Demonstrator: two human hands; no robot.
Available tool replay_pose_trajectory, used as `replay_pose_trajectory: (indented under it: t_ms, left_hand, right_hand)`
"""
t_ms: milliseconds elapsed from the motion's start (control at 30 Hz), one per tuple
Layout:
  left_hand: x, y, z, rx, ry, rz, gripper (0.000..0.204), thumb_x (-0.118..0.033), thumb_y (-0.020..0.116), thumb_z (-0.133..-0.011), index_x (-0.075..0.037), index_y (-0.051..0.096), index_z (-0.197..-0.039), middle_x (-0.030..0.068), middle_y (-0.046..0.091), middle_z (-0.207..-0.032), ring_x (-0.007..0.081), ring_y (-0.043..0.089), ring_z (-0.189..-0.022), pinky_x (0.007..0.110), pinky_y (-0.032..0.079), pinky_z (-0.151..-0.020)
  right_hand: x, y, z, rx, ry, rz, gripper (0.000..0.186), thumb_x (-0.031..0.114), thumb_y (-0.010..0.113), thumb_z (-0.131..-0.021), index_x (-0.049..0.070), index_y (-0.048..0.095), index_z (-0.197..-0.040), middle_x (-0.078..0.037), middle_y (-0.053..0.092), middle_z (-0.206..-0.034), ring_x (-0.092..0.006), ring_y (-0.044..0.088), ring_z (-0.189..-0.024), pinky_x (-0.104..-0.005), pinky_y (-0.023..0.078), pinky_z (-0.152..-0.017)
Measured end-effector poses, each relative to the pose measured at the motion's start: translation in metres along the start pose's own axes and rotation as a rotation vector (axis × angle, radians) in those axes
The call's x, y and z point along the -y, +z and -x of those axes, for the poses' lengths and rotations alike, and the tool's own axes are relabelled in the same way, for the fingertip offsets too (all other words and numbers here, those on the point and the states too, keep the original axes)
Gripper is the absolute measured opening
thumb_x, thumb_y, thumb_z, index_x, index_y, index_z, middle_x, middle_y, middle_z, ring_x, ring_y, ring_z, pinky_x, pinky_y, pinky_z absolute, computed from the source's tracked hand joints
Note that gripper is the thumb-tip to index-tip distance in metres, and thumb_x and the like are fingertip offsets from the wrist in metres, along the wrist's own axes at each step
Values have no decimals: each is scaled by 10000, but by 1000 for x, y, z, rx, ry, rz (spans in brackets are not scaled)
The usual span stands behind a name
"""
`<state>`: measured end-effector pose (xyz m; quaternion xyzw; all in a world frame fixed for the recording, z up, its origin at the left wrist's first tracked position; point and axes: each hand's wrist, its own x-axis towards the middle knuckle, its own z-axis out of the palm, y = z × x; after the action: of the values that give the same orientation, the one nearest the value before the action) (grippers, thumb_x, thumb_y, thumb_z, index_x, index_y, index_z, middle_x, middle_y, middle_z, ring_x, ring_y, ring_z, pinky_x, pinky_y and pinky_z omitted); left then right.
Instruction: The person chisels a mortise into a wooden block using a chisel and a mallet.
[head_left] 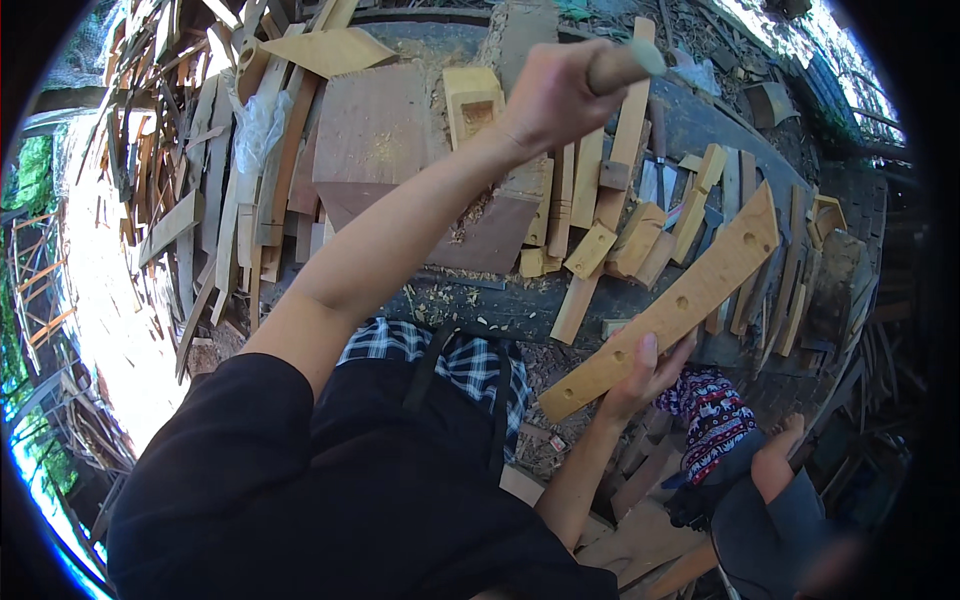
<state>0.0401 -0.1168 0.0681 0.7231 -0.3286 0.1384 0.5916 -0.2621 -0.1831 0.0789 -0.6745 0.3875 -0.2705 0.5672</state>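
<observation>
My left hand (565, 95) is closed around a round wooden handle (618, 68) with a pale, blunt end. It is raised over the workbench; any other part of that tool is hidden by my fist. In my right hand (648, 378) is a long, flat wooden board (680, 302), gripped near its lower part with the thumb on its face. Several round holes or hollows run along the board, and its far end is cut at a slant. Below my left hand, a yellow wooden piece (473, 105) with a rectangular recess rests among large wooden blocks.
A big squared block (370, 135) with shavings stands at the bench's left. Several small wooden pieces (592, 250) and a dark-handled tool (657, 130) lie right of it. Stacked offcuts and a clear plastic bag (260, 130) are farther left. Another person in patterned trousers (712, 420) is close at right.
</observation>
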Motion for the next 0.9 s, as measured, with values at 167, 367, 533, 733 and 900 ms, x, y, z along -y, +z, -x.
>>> replay_pose_trajectory:
  t_ms: [167, 367, 533, 733, 900]
  left_hand:
    - [-6, 33, 20, 356, 87, -143, 206, -209, 732, -751, -124, 634, -911, 68, 670, -802, 313, 680, -750, 428, 541, -627]
    - [-12, 31, 30, 497, 133, -230, 256, -174, 723, -707, -145, 630, -943, 35, 661, -830, 293, 672, -731, 405, 538, -604]
    - [-14, 8, 29, 433, 213, 32, 330, -123, 756, -628, -128, 615, -927, 30, 640, -820, 281, 651, -692, 374, 517, -566]
    - [-13, -2, 30, 469, 253, 102, 327, -141, 776, -638, -124, 611, -920, 24, 623, -799, 276, 639, -679, 364, 504, -553]
    - [-11, 5, 24, 421, 183, 72, 279, -149, 766, -664, -117, 606, -890, 33, 625, -781, 288, 642, -684, 376, 509, -569]
  right_hand:
    - [2, 7, -10, 10, -97, -8, 631, 218, 540, -872, 31, 326, -1435, -150, 572, -939, -198, 577, -695, -305, 501, -592]
    - [27, 11, -25, 4, -15, -192, 665, 231, 588, -822, 18, 333, -1399, -173, 573, -899, -205, 575, -659, -302, 497, -526]
    - [42, 19, -35, -4, -24, -201, 677, 241, 580, -819, 21, 319, -1404, -170, 563, -865, -199, 553, -630, -302, 489, -517]
    - [45, 27, -36, 67, -70, -140, 623, 280, 493, -897, 61, 268, -1435, -175, 519, -897, -222, 541, -611, -316, 478, -529]
    - [57, 18, -36, 81, -9, -237, 706, 304, 562, -814, 3, 309, -1401, -192, 535, -896, -230, 543, -638, -326, 476, -520]
